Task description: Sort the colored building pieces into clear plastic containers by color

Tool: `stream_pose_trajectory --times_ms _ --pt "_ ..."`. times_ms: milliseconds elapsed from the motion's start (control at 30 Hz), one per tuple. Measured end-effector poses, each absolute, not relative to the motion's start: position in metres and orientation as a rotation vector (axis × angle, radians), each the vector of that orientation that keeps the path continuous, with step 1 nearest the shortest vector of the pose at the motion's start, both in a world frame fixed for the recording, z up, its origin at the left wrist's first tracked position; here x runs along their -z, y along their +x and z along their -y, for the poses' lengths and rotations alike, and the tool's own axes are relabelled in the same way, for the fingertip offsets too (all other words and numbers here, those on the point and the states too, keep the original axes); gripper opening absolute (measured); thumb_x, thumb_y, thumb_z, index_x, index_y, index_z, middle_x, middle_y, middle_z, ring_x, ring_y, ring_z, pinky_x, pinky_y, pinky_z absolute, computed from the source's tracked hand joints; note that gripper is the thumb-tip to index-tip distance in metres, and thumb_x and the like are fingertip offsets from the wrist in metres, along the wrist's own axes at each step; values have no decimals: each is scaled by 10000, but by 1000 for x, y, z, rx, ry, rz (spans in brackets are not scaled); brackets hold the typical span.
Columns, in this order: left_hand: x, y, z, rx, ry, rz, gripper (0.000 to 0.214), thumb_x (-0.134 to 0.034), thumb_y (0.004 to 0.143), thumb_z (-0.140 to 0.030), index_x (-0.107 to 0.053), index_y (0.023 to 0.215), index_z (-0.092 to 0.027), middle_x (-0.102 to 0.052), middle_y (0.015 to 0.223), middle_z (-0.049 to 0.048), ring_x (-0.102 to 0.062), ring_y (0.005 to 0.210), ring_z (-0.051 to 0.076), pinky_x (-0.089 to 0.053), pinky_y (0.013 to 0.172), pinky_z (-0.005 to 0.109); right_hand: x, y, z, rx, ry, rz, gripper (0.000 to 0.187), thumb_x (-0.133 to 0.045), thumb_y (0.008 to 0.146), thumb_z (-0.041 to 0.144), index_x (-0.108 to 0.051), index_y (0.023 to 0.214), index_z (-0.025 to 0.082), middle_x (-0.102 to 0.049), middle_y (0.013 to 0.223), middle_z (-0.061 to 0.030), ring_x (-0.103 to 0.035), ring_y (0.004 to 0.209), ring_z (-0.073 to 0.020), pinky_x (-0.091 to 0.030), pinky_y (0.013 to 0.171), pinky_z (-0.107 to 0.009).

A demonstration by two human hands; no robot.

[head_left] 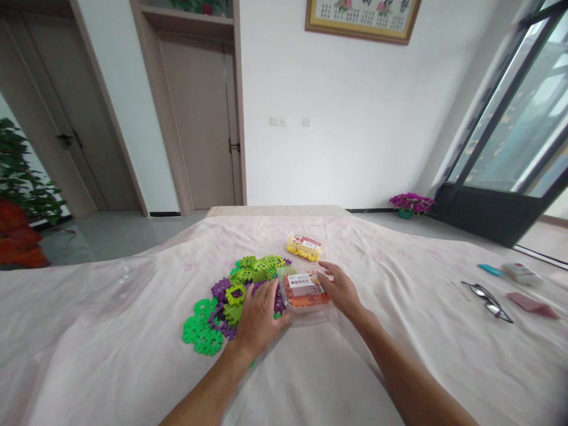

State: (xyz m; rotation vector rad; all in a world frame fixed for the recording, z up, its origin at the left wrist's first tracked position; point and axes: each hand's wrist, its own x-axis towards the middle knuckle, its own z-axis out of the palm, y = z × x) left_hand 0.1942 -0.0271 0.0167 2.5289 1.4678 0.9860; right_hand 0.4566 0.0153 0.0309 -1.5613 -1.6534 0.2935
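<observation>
A clear plastic box [306,300] with a white label on its lid lies on the cloth, orange pieces showing inside. My right hand [341,289] grips its right side, the thumb resting over the lid. Against the box's left side, my left hand [261,316] is curled, its thumb by the near left corner. Beside and partly under that hand spreads a loose pile of plastic building pieces: purple ones [220,288], yellow-green ones [260,270] and round green ones [204,331]. Just behind stands a second clear box [304,247] with yellow pieces and a red-and-white label.
A pale pink cloth [155,355] covers the table. On the left lies a clear plastic container or lid [126,278]. At the right are glasses [488,300], a pink folded item [532,305], a blue item [490,270] and a white pack [522,273].
</observation>
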Motion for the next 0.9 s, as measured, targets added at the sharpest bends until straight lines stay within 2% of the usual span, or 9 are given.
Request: stream_pose_trajectory --times_ms 100,200,333,433,533,600,667,733,900 --pt "-11 190 22 -991 2506 -1411 888 -668 829 -586 -326 1517 -140 -511 1493 205 -470 1390 325 -201 1192 622 -27 446 -14 -517 -1497 1470 496 -521 880 424 -633 1321 226 -667 1289 -99 -644 1113 -274 -500 996 -470" --pt "-10 187 20 -1071 2400 -1454 820 -581 897 -582 -280 1539 -170 -518 1493 187 -467 1396 305 -167 1197 631 -31 437 -10 -800 -1380 1383 519 -558 873 490 -654 1311 228 -641 1359 -98 -579 1249 -306 -459 1059 -513" --pt "-15 182 19 -1243 2181 -1544 541 -394 1010 -482 -399 1476 -207 -620 1388 126 -533 1327 263 -259 1184 572 -50 440 1 -1181 -1188 1518 547 -586 884 557 -659 1319 233 -567 1462 -91 -524 1329 -310 -408 1112 -520" --pt "-18 180 17 -1383 2040 -1591 432 -340 1026 -431 -538 1347 -220 -676 1282 105 -585 1248 254 -387 1123 497 -63 447 8 -1407 -1052 1782 717 -746 788 553 -570 1421 267 -509 1518 -87 -497 1363 -298 -377 1142 -489" --pt "-18 179 13 -1448 1962 -1608 396 -329 1026 -425 -594 1250 -234 -705 1174 89 -624 1164 250 -450 1067 462 -68 450 10 -1387 -993 1956 876 -836 685 564 -526 1458 292 -422 1581 -81 -372 1456 -311 -326 1172 -493" --pt "-16 178 10 -1457 1937 -1601 393 -317 1028 -429 -606 1208 -233 -710 1125 85 -636 1127 246 -468 1044 449 -68 449 9 -1322 -1031 1964 792 -784 738 597 -554 1435 298 -433 1575 -73 -337 1475 -311 -301 1182 -514" --pt "-14 178 9 -1453 1920 -1592 394 -308 1029 -432 -609 1175 -223 -708 1109 88 -643 1106 241 -479 1027 436 -67 446 9 -1251 -1072 1966 660 -697 824 609 -597 1397 297 -484 1539 -72 -375 1456 -306 -301 1180 -526" --pt "-12 177 7 -1449 1905 -1585 402 -297 1030 -434 -608 1150 -211 -703 1117 97 -644 1105 239 -481 1021 429 -67 443 8 -1157 -1081 1998 604 -671 848 609 -630 1363 297 -534 1495 -79 -429 1421 -308 -322 1171 -528" --pt "-8 176 3 -1440 1870 -1604 424 -296 1027 -446 -624 1098 -187 -707 1086 117 -647 1099 250 -476 1020 431 -69 436 10 -899 -1037 2122 653 -781 746 603 -675 1310 291 -570 1457 -97 -463 1394 -333 -371 1154 -516"
